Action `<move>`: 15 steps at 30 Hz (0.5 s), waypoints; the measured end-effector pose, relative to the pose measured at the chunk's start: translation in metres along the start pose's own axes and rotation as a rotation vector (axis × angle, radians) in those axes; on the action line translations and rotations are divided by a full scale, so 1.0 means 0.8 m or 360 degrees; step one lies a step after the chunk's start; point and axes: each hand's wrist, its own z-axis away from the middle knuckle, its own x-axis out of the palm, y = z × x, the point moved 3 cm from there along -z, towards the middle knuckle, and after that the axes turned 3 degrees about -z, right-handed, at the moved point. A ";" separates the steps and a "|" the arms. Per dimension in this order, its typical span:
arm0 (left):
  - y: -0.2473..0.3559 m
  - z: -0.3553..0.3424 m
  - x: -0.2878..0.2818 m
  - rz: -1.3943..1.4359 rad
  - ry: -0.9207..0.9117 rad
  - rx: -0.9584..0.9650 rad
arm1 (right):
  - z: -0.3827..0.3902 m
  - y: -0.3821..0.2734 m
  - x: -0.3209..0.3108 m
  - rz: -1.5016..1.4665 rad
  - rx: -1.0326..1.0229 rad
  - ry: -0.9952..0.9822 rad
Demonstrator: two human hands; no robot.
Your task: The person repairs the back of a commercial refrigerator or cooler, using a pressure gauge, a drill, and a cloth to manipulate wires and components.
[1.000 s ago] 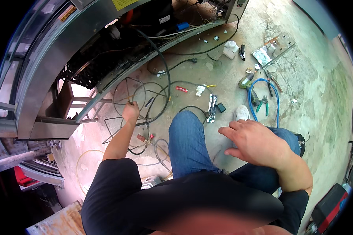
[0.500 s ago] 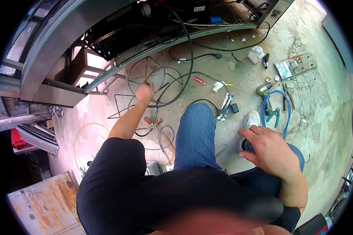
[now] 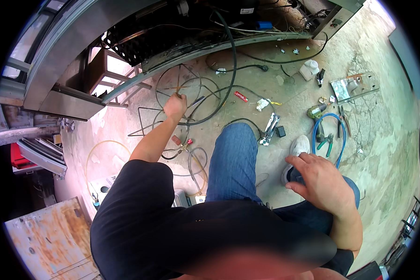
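My left hand (image 3: pixel 176 104) is closed on a thin brownish tube (image 3: pixel 180 87) among loops of black hose (image 3: pixel 232 66) and thin cable, beside the opened base of a steel appliance (image 3: pixel 65 56). Below that hand lies a brass valve fitting (image 3: pixel 189 143) with a red knob. My right hand (image 3: pixel 317 179) hangs over my bent right leg, fingers loosely apart and empty. Just beyond it are a coiled blue hose (image 3: pixel 343 140), a green drill (image 3: pixel 316 111), green-handled pliers (image 3: pixel 330 147) and a white shoe (image 3: pixel 299 144).
Scattered on the concrete floor are a red packet (image 3: pixel 241 96), white container (image 3: pixel 309 70), metal plate (image 3: pixel 353 87), silver foil-like strip (image 3: pixel 269 129) and black block (image 3: pixel 280 131). A rusty panel (image 3: pixel 49 233) and stacked metal parts (image 3: pixel 39 156) stand at left.
The view has swung, shifting the appliance and floor items upward and rightward in the picture. My left hand, still closed, appears higher and further right; my right hand stays open over the leg.
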 end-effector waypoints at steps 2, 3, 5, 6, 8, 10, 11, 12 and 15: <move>0.001 -0.001 0.001 -0.0004 -0.0006 -0.0005 | 0.000 -0.001 0.000 -0.0021 0.0016 -0.0012; 0.000 -0.001 0.001 -0.0007 -0.0006 -0.0012 | -0.001 -0.001 0.001 -0.0041 0.0021 -0.0009; 0.000 0.000 -0.001 -0.0001 -0.0007 -0.0013 | -0.002 0.001 0.002 -0.0058 0.0026 0.0000; 0.002 0.003 -0.005 0.0009 -0.0009 -0.0009 | -0.002 0.001 0.001 -0.0055 0.0028 0.0005; 0.002 0.004 -0.004 0.0025 -0.0013 0.0004 | -0.002 0.000 0.001 -0.0067 0.0049 -0.0007; 0.000 0.003 -0.001 0.0044 -0.0016 0.0008 | -0.002 -0.002 -0.002 -0.0086 0.0079 -0.0049; -0.002 0.003 -0.001 0.0045 -0.0011 0.0002 | -0.002 -0.001 -0.001 -0.0071 0.0067 -0.0034; -0.001 0.004 -0.002 0.0052 -0.0011 -0.0002 | -0.001 0.000 0.000 -0.0051 0.0060 -0.0022; -0.002 0.004 -0.002 0.0057 -0.0033 -0.0015 | -0.003 0.003 0.003 -0.0040 0.0061 0.0038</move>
